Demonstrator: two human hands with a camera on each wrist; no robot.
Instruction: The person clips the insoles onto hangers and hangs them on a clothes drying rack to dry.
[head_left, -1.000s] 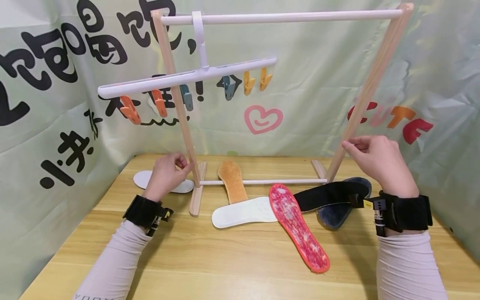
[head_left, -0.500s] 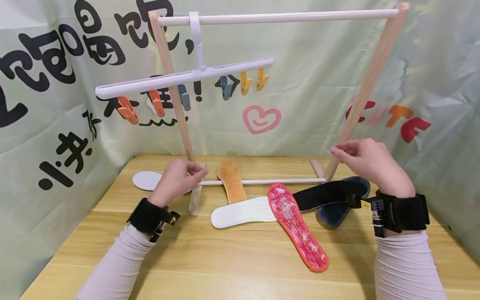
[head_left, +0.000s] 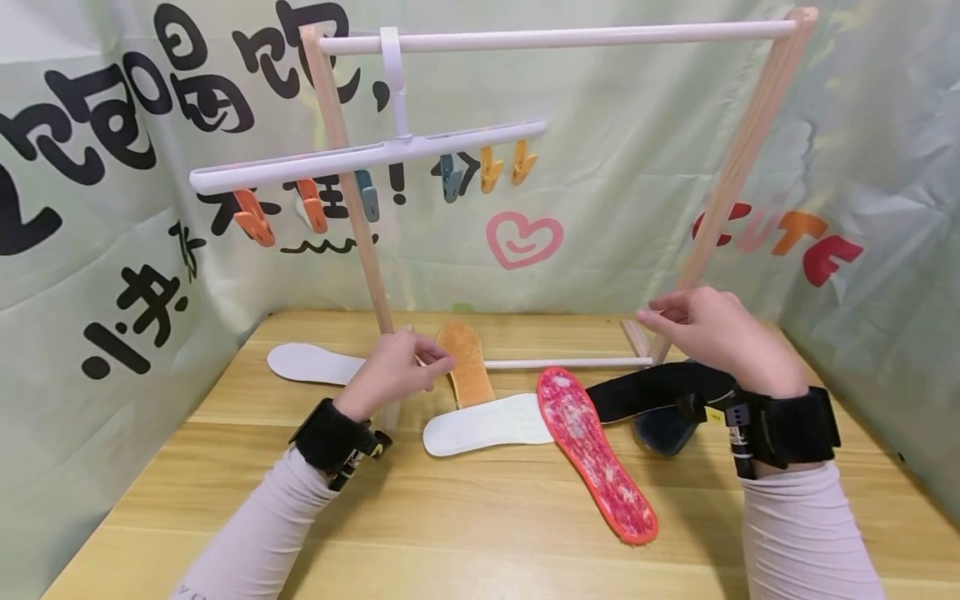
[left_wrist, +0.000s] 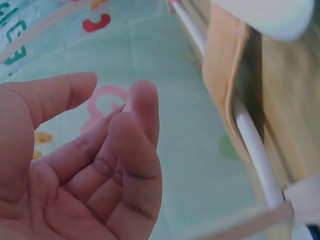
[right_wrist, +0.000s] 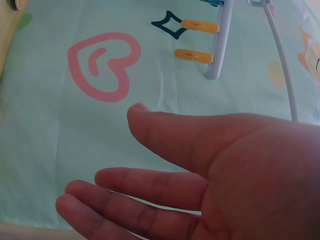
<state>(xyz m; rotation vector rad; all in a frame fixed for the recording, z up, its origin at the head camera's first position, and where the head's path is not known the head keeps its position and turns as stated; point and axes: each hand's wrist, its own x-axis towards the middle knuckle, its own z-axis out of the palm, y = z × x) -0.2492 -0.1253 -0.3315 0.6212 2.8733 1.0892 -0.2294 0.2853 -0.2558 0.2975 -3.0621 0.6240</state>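
Observation:
My left hand (head_left: 397, 369) hovers in front of the rack's left foot, its loosely bent fingers reaching toward an orange-brown insole (head_left: 465, 367). In the left wrist view nothing lies between thumb and fingers. On the other side, my right hand (head_left: 720, 333) hangs relaxed in front of the right post, above a black insole (head_left: 645, 390); the right wrist view shows its thumb apart from the fingers with nothing held. A white insole (head_left: 487, 423) lies across the middle, partly under a red-and-white fuzzy insole (head_left: 596, 458). Another white insole (head_left: 311, 363) is half hidden behind the left hand.
A wooden rack (head_left: 727, 175) stands at the back. From its top bar hangs a white hanger (head_left: 367, 154) with orange, blue and yellow clips (head_left: 491, 171) along it. A dark blue insole (head_left: 666, 429) lies under the black one. Printed cloth (head_left: 600, 275) encloses the wooden table (head_left: 420, 517).
My left hand has moved right, from beside the rack's left post toward the orange-brown insole. The right hand has drifted slightly left and down. The insoles and hanger stay put.

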